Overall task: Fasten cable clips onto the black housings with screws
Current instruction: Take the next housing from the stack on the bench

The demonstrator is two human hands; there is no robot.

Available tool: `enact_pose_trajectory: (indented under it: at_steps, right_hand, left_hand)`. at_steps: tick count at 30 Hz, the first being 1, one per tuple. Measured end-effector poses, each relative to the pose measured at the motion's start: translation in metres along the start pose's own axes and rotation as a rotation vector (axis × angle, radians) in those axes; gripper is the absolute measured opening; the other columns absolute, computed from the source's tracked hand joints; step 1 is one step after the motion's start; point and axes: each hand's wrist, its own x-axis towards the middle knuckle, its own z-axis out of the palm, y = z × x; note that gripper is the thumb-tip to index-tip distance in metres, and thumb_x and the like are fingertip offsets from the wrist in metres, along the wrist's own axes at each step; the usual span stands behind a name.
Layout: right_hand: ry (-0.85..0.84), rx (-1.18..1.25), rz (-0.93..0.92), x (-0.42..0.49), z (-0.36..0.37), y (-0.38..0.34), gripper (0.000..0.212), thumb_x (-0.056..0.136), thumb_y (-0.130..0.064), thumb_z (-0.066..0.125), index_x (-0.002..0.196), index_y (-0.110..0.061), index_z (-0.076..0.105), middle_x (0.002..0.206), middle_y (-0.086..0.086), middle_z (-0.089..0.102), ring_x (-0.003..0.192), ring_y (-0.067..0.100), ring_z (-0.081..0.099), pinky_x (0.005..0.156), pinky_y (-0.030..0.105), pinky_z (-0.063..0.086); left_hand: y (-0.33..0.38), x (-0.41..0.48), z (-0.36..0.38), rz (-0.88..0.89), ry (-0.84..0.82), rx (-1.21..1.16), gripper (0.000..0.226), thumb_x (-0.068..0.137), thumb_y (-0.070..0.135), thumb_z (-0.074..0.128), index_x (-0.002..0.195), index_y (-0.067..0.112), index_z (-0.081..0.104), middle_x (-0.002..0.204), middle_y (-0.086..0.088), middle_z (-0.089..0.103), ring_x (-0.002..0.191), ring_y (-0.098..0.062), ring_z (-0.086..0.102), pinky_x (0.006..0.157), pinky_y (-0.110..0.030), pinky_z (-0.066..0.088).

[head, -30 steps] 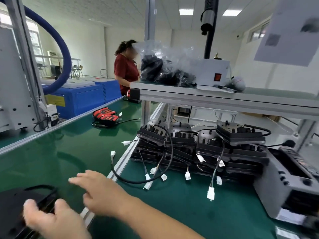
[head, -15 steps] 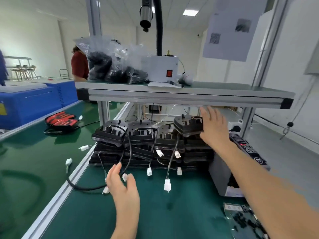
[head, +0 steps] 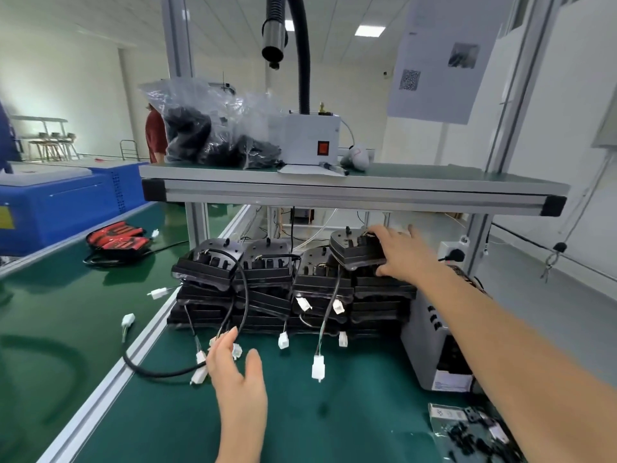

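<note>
Several black housings (head: 263, 285) with cables and white connectors lie stacked under the shelf on the green mat. My right hand (head: 402, 253) reaches over the top right housing (head: 350, 250) and grips its right edge, thumb below and fingers on top. My left hand (head: 233, 365) hovers open above the mat in front of the stack, fingertips near the dangling white connectors (head: 283, 340). A clear bag of small black cable clips (head: 467, 429) lies at the lower right.
An aluminium shelf (head: 350, 192) spans just above the stack, carrying a white box with a red switch (head: 305, 142) and a plastic bag of black parts (head: 213, 132). A grey box (head: 434, 342) stands right of the stack. A conveyor belt (head: 60, 312) runs left; a person stands far back.
My right hand has closed onto the top right housing, which it was only reaching for before. My left hand has edged forward toward the connectors. The view moved closer to the stack.
</note>
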Motion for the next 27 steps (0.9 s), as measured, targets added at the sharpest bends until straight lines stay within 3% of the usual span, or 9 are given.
enact_pose_trajectory:
  at_steps: [3, 7, 9, 11, 13, 16, 18, 22, 27]
  right_hand:
    - [-0.014, 0.000, -0.031, 0.000, 0.000, 0.001, 0.088, 0.077, -0.046, 0.070, 0.145, -0.041, 0.014, 0.141, 0.004, 0.045, 0.126, 0.026, 0.047, 0.113, 0.055, 0.015]
    - [0.020, 0.050, -0.052, -0.001, -0.003, 0.002, 0.075, 0.078, -0.044, 0.063, 0.141, -0.045, 0.021, 0.130, 0.003, 0.048, 0.117, 0.026, 0.052, 0.108, 0.052, 0.027]
    - [0.049, 0.126, -0.055, -0.003, -0.003, 0.001, 0.072, 0.076, -0.041, 0.063, 0.138, -0.043, 0.027, 0.122, 0.003, 0.049, 0.106, 0.025, 0.054, 0.093, 0.041, 0.042]
    - [0.078, 0.226, -0.048, -0.006, -0.005, -0.002, 0.068, 0.075, -0.039, 0.064, 0.135, -0.041, 0.031, 0.115, 0.002, 0.048, 0.098, 0.023, 0.054, 0.077, 0.031, 0.045]
    - [0.121, 0.287, -0.055, -0.008, -0.009, -0.007, 0.065, 0.075, -0.040, 0.064, 0.133, -0.040, 0.034, 0.113, 0.001, 0.049, 0.096, 0.022, 0.055, 0.075, 0.030, 0.046]
    - [0.184, 0.365, -0.073, -0.012, -0.017, -0.017, 0.061, 0.077, -0.040, 0.065, 0.131, -0.038, 0.038, 0.113, 0.000, 0.050, 0.097, 0.021, 0.055, 0.078, 0.031, 0.046]
    - [0.206, 0.399, -0.098, -0.019, -0.022, -0.026, 0.059, 0.078, -0.038, 0.066, 0.131, -0.037, 0.041, 0.114, 0.001, 0.050, 0.097, 0.021, 0.055, 0.076, 0.028, 0.042]
    - [0.269, 0.384, -0.195, -0.044, -0.031, -0.046, 0.057, 0.078, -0.032, 0.069, 0.130, -0.031, 0.045, 0.116, 0.002, 0.050, 0.097, 0.021, 0.055, 0.077, 0.031, 0.046]
    - [0.466, 0.279, -0.349, -0.079, -0.035, -0.067, 0.047, 0.074, -0.022, 0.074, 0.117, -0.013, 0.060, 0.102, 0.011, 0.057, 0.087, 0.028, 0.056, 0.077, 0.043, 0.050]
  left_hand:
    - [-0.002, 0.000, 0.002, -0.020, -0.006, -0.010, 0.038, 0.094, 0.005, 0.050, 0.128, 0.022, 0.047, 0.134, 0.002, 0.038, 0.123, -0.009, 0.039, 0.107, -0.030, 0.027]
    - [-0.004, -0.001, 0.004, -0.087, -0.004, -0.027, 0.038, 0.093, 0.005, 0.050, 0.126, 0.025, 0.048, 0.131, 0.003, 0.040, 0.118, -0.011, 0.042, 0.103, -0.029, 0.030]
    - [-0.004, -0.001, 0.005, -0.101, -0.018, -0.027, 0.038, 0.093, 0.005, 0.050, 0.123, 0.028, 0.049, 0.129, 0.006, 0.040, 0.120, -0.010, 0.043, 0.102, -0.029, 0.031]
    - [-0.002, 0.000, 0.006, -0.107, -0.059, -0.015, 0.036, 0.094, 0.006, 0.050, 0.121, 0.029, 0.049, 0.128, 0.007, 0.041, 0.116, -0.002, 0.045, 0.099, -0.027, 0.033]
    - [0.008, 0.004, 0.011, -0.099, -0.143, 0.004, 0.031, 0.095, 0.011, 0.051, 0.120, 0.030, 0.051, 0.124, 0.006, 0.047, 0.105, 0.008, 0.048, 0.087, -0.019, 0.036]
    - [0.043, 0.022, 0.029, -0.105, -0.297, 0.000, 0.020, 0.096, 0.027, 0.051, 0.114, 0.025, 0.058, 0.106, 0.009, 0.061, 0.093, -0.001, 0.058, 0.071, -0.012, 0.042]
    - [0.072, 0.041, 0.046, -0.222, -0.430, -0.067, 0.037, 0.096, 0.040, 0.047, 0.120, 0.013, 0.057, 0.098, 0.005, 0.065, 0.085, -0.010, 0.063, 0.067, -0.015, 0.049]
    - [0.105, 0.074, 0.069, -0.659, -0.635, -0.446, 0.082, 0.089, 0.061, 0.046, 0.141, 0.000, 0.031, 0.118, -0.025, 0.057, 0.096, -0.037, 0.066, 0.071, -0.037, 0.058]
    - [0.095, 0.084, 0.062, -0.801, -0.699, -0.583, 0.071, 0.083, 0.052, 0.061, 0.120, -0.007, 0.050, 0.097, -0.025, 0.068, 0.090, -0.036, 0.069, 0.067, -0.040, 0.059]
